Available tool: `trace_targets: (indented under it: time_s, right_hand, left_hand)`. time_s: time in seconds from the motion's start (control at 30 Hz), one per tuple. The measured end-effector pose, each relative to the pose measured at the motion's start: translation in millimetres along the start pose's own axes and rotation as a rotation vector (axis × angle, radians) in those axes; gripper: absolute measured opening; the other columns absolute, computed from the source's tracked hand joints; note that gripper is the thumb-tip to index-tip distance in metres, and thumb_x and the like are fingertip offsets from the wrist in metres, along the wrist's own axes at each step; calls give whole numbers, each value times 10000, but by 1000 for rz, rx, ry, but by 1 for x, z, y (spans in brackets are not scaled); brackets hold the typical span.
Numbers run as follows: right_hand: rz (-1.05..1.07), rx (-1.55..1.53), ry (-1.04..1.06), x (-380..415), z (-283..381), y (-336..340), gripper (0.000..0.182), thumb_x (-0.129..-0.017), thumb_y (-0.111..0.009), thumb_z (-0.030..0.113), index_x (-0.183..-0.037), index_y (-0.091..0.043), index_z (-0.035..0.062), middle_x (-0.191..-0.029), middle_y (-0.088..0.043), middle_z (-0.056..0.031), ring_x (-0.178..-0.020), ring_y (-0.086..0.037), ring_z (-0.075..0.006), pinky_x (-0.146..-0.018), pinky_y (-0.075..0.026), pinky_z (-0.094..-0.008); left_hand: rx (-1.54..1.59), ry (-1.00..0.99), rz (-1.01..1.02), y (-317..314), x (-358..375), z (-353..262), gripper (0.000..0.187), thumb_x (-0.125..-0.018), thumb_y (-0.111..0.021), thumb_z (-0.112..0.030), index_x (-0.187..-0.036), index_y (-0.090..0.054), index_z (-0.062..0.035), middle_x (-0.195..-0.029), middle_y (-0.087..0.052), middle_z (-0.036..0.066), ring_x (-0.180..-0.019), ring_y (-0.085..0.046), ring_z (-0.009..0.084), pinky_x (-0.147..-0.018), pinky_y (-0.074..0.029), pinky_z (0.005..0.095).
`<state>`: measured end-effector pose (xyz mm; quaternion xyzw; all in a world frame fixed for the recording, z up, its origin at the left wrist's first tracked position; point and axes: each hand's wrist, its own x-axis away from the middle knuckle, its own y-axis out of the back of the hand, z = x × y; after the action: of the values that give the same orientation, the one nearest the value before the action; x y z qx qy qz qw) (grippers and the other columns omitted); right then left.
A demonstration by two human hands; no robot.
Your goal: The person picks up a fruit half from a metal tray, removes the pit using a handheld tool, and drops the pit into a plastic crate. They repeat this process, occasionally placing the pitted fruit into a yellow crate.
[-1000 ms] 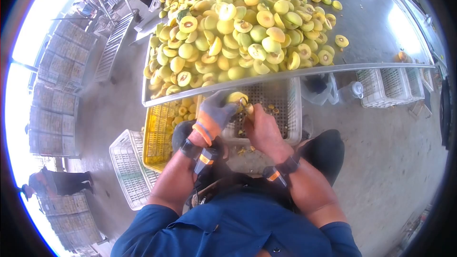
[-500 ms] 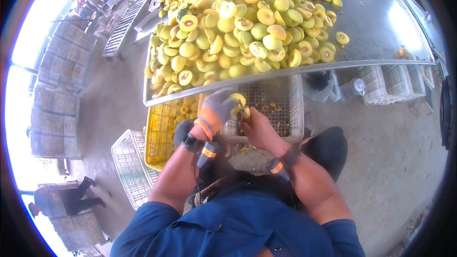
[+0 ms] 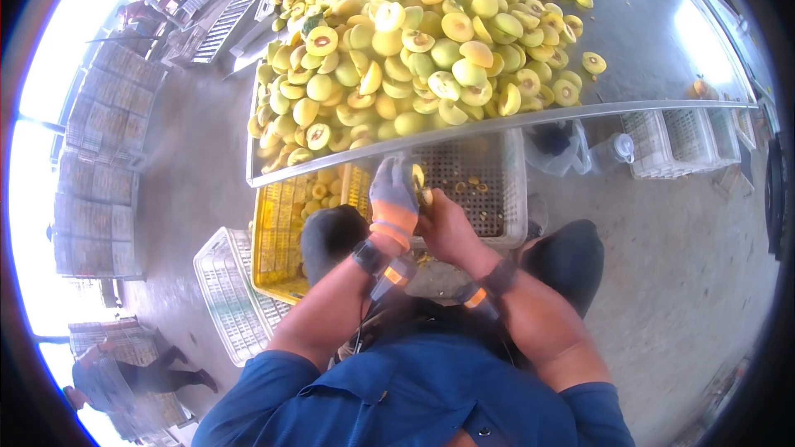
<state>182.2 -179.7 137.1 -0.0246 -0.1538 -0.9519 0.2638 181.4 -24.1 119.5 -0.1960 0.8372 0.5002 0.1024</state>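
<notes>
My left hand (image 3: 394,199), in a grey and orange glove, is closed around a yellow peach half (image 3: 418,175), below the front edge of the metal table. My bare right hand (image 3: 451,225) is closed on a small tan-handled tool (image 3: 426,197), held against the fruit; its working end is mostly hidden. Beneath the hands, a whitish crate (image 3: 517,199) with a dark perforated bottom holds a few small scraps. Beside it on the left, a yellow crate (image 3: 269,240) contains several peach halves (image 3: 320,190).
A large heap of halved peaches (image 3: 397,58) covers the left part of the metal table (image 3: 646,41). White crates (image 3: 671,145) stand under its right side; another white crate (image 3: 228,294) is on the floor at left. A person (image 3: 124,381) is by stacked crates (image 3: 95,215).
My left hand has turned more upright and shifted slightly right with the peach half. My right hand stays nearly in place. The person at the lower left has moved a little.
</notes>
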Motion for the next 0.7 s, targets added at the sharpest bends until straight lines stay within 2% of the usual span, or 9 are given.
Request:
trace_targets:
  time_s: [0.13, 0.2, 0.3, 0.37, 0.43, 0.53, 0.57, 0.67, 0.7]
  right_hand:
    - [61, -115, 29, 1, 9, 5, 315, -955, -654, 99, -1237, -606, -31, -1083, -706, -314, -1097, -663, -541, -938, -539, -555]
    - [81, -180, 44, 0, -6, 3, 311, -969, -642, 105, -1246, -605, -33, -1095, -705, -304, -1083, -651, -551, -940, -535, -548]
    - [106, -158, 189, -3, 10, 18, 164, -1023, -606, 114, -1106, -611, -27, -911, -700, -153, -780, -679, -266, -731, -558, -412]
    - [301, -387, -63, 1, 28, 31, 123, -1037, -586, 101, -1099, -611, -2, -829, -664, -113, -635, -617, -218, -596, -507, -374]
    - [410, -581, -223, 5, 30, 30, 95, -1050, -577, 97, -1094, -608, 20, -755, -620, -75, -526, -551, -173, -493, -450, -347]
    - [453, -697, -275, 13, 32, 21, 77, -1064, -584, 111, -1089, -595, 38, -679, -562, -32, -459, -487, -132, -427, -394, -331]
    - [469, -655, -267, 15, 36, 21, 84, -1068, -590, 119, -1088, -589, 38, -667, -553, -26, -466, -493, -133, -432, -403, -333]
    - [468, -637, -264, 17, 37, 25, 95, -1068, -601, 130, -1090, -586, 39, -657, -544, -23, -472, -503, -134, -440, -420, -331]
    - [464, -647, -259, 16, 37, 26, 96, -1066, -604, 131, -1091, -587, 40, -658, -543, -25, -472, -505, -134, -442, -424, -330]
  left_hand:
    - [550, 284, 3, -12, 1, 3, 444, -906, -689, -13, -1349, -672, -3, -1245, -709, 211, -1129, -698, 357, -966, -576, 384]
    - [386, 159, 59, -1, -5, 6, 485, -874, -750, -67, -1348, -679, -1, -1246, -723, 214, -1149, -706, 368, -983, -579, 415]
    - [224, -20, 88, 21, -16, 1, 465, -855, -775, -83, -1306, -703, 7, -1191, -760, 205, -1098, -743, 346, -964, -592, 398]
    - [322, -2, 127, 31, -20, -4, 444, -838, -779, -69, -1270, -717, 13, -1153, -777, 198, -1054, -759, 341, -950, -596, 386]
    - [296, -174, 62, 29, -19, 4, 343, -889, -737, -70, -1217, -732, 28, -1085, -784, 190, -969, -769, 344, -937, -600, 385]
    - [993, 253, 373, 24, -24, 12, 261, -995, -647, -85, -1209, -732, 37, -1066, -780, 157, -962, -761, 287, -938, -594, 366]
    - [618, -249, 218, 14, -21, 21, 250, -1070, -561, -96, -1173, -734, 51, -1079, -771, 124, -982, -741, 219, -923, -589, 345]
    - [864, 191, 365, 27, -22, 4, 242, -1074, -575, -108, -1149, -743, 49, -1120, -768, 105, -1023, -724, 185, -901, -585, 333]
    - [853, 238, 351, 33, -27, -1, 239, -1067, -596, -117, -1148, -749, 48, -1121, -761, 105, -1028, -721, 186, -898, -588, 329]
